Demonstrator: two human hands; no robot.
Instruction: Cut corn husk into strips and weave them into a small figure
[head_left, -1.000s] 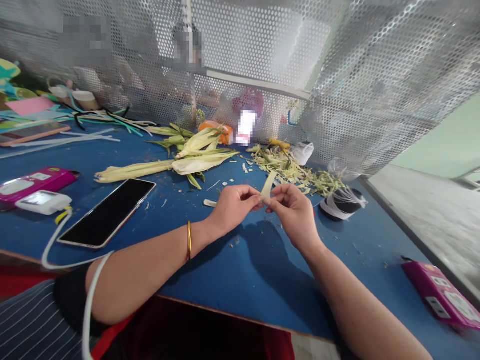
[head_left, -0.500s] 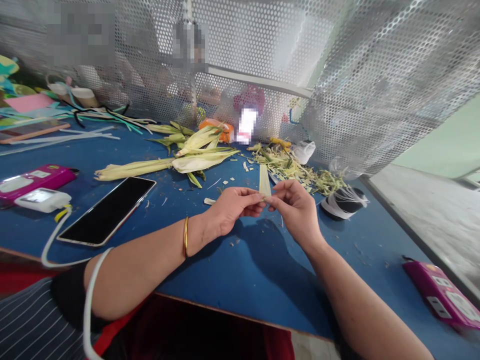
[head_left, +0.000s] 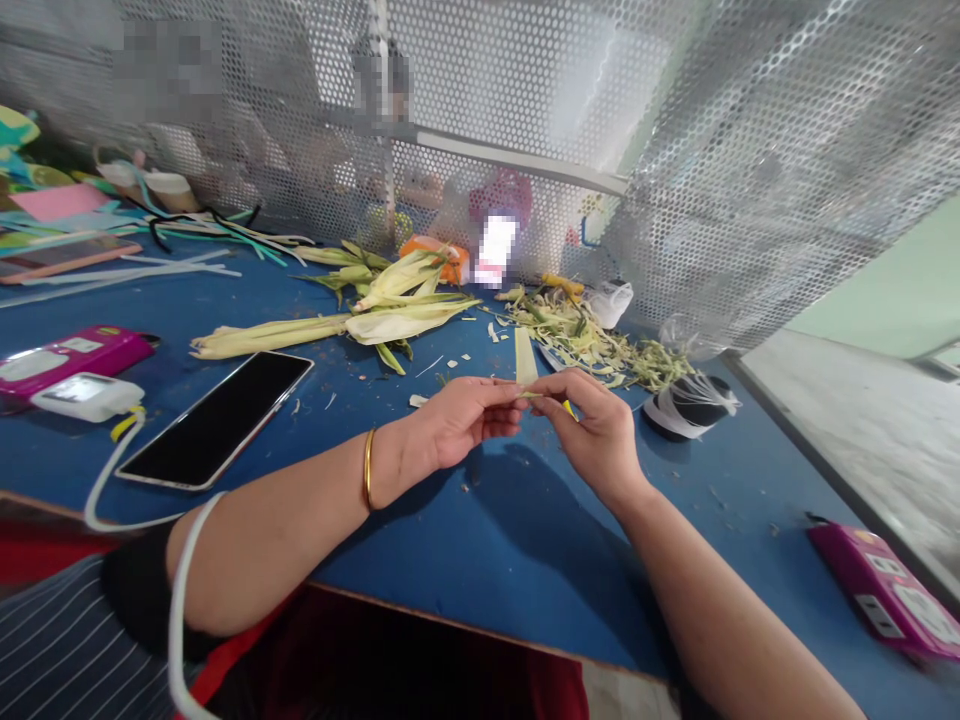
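Over the blue table [head_left: 420, 530], my left hand [head_left: 476, 420] pinches a pale strip of corn husk [head_left: 525, 357] between thumb and fingers. The strip's long flat part points away from me. My right hand [head_left: 592, 425] is closed on the same strip's near end, its thumb and forefinger almost touching the left fingertips. A small yellow object [head_left: 569, 409] shows by the right fingers; what it is I cannot make out. Beyond the hands lies a pile of husk scraps [head_left: 592, 335], with whole corn husks [head_left: 409, 320] to its left.
Left of my forearm are a smartphone [head_left: 217, 420], a white cabled device [head_left: 88, 396] and a magenta device [head_left: 112, 345]. A black spool with white thread [head_left: 686, 408] stands right of my hand. Another magenta device [head_left: 885, 590] sits far right. Perforated metal mesh [head_left: 517, 100] closes off the back.
My right forefinger has moved in over the strip's near end and the right grip has changed. The strip has tilted and shifted slightly left. The yellow object now shows by the right fingers.
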